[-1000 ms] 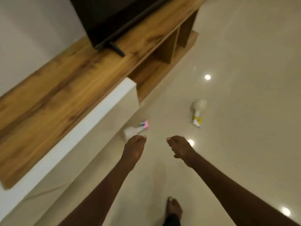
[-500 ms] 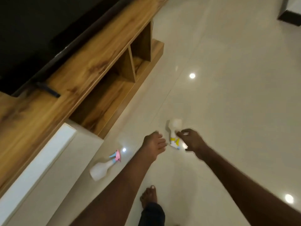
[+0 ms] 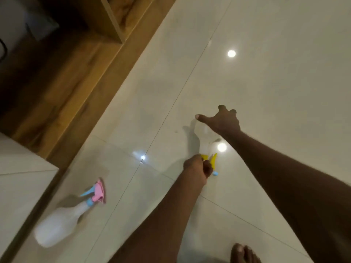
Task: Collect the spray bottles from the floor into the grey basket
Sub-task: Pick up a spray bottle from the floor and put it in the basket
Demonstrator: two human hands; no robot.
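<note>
Bottles (image 3: 58,225) unlabelled; left hand (image 3: 198,168) grips yellow-trigger bottle (image 3: 206,141).

bare forearms (image 3: 284,177), bare foot (image 3: 244,253)

Left hand (image 3: 198,168) closed around the yellow trigger head (image 3: 210,160) of a clear spray bottle (image 3: 204,138) lying on the glossy floor (image 3: 266,82). Right hand (image 3: 221,121) spread open over the bottle's body. Second spray bottle (image 3: 62,219), pink-and-blue head, lying well apart to the left beside the wooden cabinet (image 3: 62,76).
</note>
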